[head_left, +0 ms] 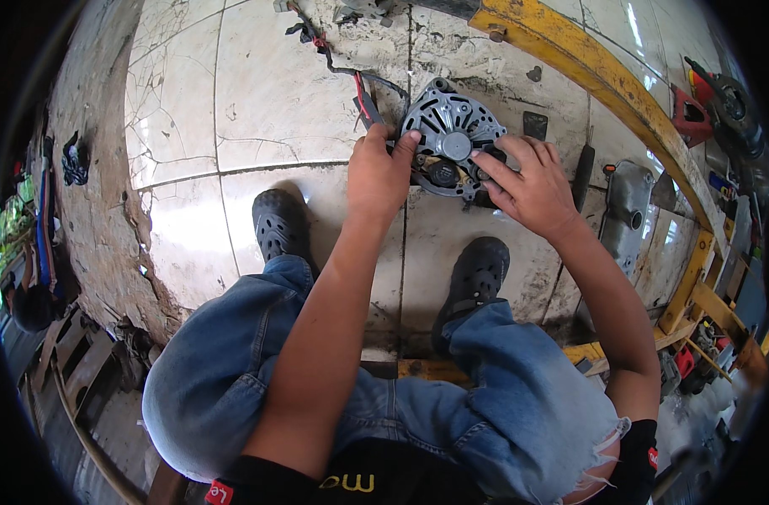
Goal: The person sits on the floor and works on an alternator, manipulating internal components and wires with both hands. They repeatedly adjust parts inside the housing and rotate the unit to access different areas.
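Observation:
A round grey metal alternator (433, 117) with slotted vents and a central hub rests low over the tiled floor, beyond my shoes. My left hand (379, 175) grips its left edge, thumb on top of the casing and the other fingers mostly hidden behind it. On the right side, my right hand (533, 187) curls its fingers over the rim near the hub, with the thumb lower down. A dark wiring harness (345, 71) with a red wire runs from the alternator's upper left toward the far edge. Near my right thumb sits a black round part (442, 173) of the alternator.
A worn yellow metal frame (586, 63) arches over the far right. Beside it lie a black-handled tool (583, 172), a grey metal cover (627, 206) and a red-and-dark power tool (721, 105). Broken concrete (98, 177) borders the cracked tiles (275, 101) at left.

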Available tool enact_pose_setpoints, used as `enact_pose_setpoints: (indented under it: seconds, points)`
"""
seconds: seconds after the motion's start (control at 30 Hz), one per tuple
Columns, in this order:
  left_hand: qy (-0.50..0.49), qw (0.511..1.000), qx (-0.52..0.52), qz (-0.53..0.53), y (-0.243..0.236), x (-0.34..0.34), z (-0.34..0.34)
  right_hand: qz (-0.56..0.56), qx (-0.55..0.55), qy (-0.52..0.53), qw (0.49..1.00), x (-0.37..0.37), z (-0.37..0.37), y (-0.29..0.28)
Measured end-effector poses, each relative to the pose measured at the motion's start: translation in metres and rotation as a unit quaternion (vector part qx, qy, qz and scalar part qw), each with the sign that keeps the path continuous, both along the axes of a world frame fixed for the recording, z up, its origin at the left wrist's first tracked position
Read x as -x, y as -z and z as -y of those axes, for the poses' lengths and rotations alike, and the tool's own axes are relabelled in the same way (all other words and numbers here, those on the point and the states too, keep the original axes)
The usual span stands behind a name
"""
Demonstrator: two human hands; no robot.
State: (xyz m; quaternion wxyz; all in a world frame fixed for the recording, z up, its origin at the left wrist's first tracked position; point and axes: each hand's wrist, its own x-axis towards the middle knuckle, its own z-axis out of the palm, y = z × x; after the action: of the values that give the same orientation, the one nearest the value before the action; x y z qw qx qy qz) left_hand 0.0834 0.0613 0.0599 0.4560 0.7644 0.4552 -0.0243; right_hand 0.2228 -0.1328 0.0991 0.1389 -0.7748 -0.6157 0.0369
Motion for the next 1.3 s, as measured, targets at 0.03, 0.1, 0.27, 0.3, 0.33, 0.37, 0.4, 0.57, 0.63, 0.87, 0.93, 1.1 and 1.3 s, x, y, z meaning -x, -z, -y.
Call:
enact_pose_setpoints:
  seconds: [0.03,0.1,0.27,0.3,0.33,0.37,0.4,0.57,0.63,0.87,0.93,1.1,1.3]
  points:
    - [-0.004,1.0,0.012,-0.002,-0.001,0.0,-0.001,-0.007,0.01,-0.013,1.0,-0.001,-0.001,0.002]
    - [-0.006,1.0,0.025,-0.003,-0.004,-0.002,-0.002,-0.02,0.031,-0.042,0.998,-0.005,-0.003,0.006]
    - [-0.009,0.999,0.027,-0.016,-0.005,-0.004,-0.003,-0.064,0.027,-0.035,0.997,-0.004,-0.005,0.009]
    - [-0.013,0.999,0.031,-0.018,-0.006,-0.004,-0.003,-0.065,0.03,-0.035,0.997,-0.003,-0.007,0.008]
    - [-0.014,0.999,0.025,-0.021,-0.006,-0.003,-0.002,-0.066,0.032,-0.035,0.997,-0.002,-0.008,0.007]
    - [-0.014,0.999,0.03,-0.025,-0.01,-0.006,-0.003,-0.066,0.033,-0.033,0.997,-0.002,-0.008,0.007]
    - [-0.016,0.999,0.035,-0.03,-0.012,-0.007,-0.003,-0.064,0.028,-0.028,0.997,-0.001,-0.007,0.008]
    - [-0.018,1.0,0.006,-0.018,-0.011,-0.006,0.0,-0.031,0.036,-0.025,0.999,0.004,-0.007,0.011]
    - [-0.019,0.999,0.007,-0.028,-0.015,-0.005,0.001,-0.019,0.032,-0.023,0.999,0.007,-0.007,0.013]
    - [-0.02,0.999,0.028,-0.029,-0.012,-0.003,0.001,-0.025,0.016,-0.022,0.999,0.006,-0.007,0.014]
    - [-0.021,0.999,0.017,-0.024,-0.011,-0.003,0.002,-0.029,0.008,-0.024,0.999,0.005,-0.007,0.016]
    - [-0.014,1.0,0.003,-0.024,-0.01,-0.005,0.001,-0.025,0.021,-0.029,0.999,0.002,-0.009,0.015]
    - [-0.018,0.999,0.026,-0.037,-0.013,-0.004,0.001,-0.016,0.043,-0.033,0.998,0.002,-0.012,0.006]
